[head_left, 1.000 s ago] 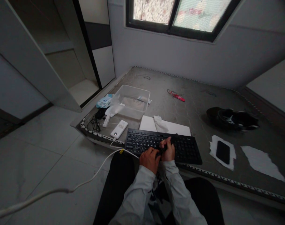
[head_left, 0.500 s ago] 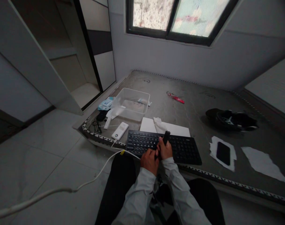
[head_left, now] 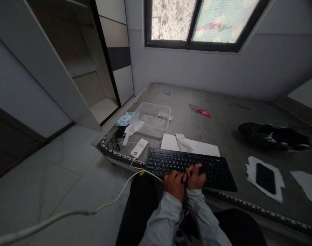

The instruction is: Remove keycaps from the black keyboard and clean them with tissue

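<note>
Both my hands are close together above the near edge of a black keyboard (head_left: 166,161). My right hand (head_left: 196,177) is closed around a dark, short stick-like object (head_left: 202,169), whose end sticks out past the fingers; its kind does not show. My left hand (head_left: 173,185) is curled beside it, fingers bent against the lower part of the same object, mostly hidden by the hands. Behind the keyboard lies a flat white box or board (head_left: 205,147) with a crumpled tissue (head_left: 184,142) on it.
Left of the keyboard are a white power bank (head_left: 139,149) with a cable (head_left: 125,188), and a clear plastic bin (head_left: 152,130). A phone (head_left: 265,177) lies on white paper at right, near a dark shoe-like item (head_left: 279,138). Farther back is a red wrapper (head_left: 203,111).
The dark object stood nearly upright between my hands; now it is tipped lower and points right. My hands have lowered slightly, and the whole view has shifted.
</note>
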### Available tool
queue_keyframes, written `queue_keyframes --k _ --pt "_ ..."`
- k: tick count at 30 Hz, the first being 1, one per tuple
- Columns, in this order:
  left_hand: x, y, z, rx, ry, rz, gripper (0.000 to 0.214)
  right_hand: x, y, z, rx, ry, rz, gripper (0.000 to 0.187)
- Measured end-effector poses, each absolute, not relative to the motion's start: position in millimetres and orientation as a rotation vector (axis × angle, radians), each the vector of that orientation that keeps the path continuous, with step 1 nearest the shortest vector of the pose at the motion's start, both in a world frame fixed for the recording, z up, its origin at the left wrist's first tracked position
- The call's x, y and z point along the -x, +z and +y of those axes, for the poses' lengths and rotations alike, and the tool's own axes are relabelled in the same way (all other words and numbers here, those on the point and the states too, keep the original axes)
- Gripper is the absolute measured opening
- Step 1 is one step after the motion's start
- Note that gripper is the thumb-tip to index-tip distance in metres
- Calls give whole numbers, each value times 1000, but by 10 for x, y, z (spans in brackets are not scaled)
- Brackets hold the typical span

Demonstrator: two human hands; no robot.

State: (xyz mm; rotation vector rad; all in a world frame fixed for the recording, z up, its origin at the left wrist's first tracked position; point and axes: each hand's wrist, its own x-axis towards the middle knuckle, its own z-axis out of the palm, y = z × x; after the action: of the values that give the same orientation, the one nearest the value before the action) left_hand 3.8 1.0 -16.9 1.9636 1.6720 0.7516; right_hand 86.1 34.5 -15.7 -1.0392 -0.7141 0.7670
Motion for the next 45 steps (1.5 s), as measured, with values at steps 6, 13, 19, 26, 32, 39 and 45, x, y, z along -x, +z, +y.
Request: queue_keyframes --k 6,13,19,26,32,39,45 --pt "-33 -147 25 -1947 769 1674 14 -947 -118 453 1006 940 -654 39" --pt "-44 -243 45 -1946 837 1646 16 -1068 -118 554 1017 896 -636 42" --pt "-36 -228 59 -1976 833 1643 17 -1145 -111 521 1105 963 -751 43" --pt "-19 -151 64 -2011 744 1645 18 -1138 -42 521 1003 1171 -728 46" --pt "-24 -167 61 -2006 768 1641 17 -1147 -16 563 1016 1287 -717 45" --pt "-31 -202 61 -1945 846 1622 17 -1106 -20 621 1022 1205 -787 47" --pt "-45 -310 70 -1919 905 1642 19 -1059 -20 645 1027 1285 -908 46"
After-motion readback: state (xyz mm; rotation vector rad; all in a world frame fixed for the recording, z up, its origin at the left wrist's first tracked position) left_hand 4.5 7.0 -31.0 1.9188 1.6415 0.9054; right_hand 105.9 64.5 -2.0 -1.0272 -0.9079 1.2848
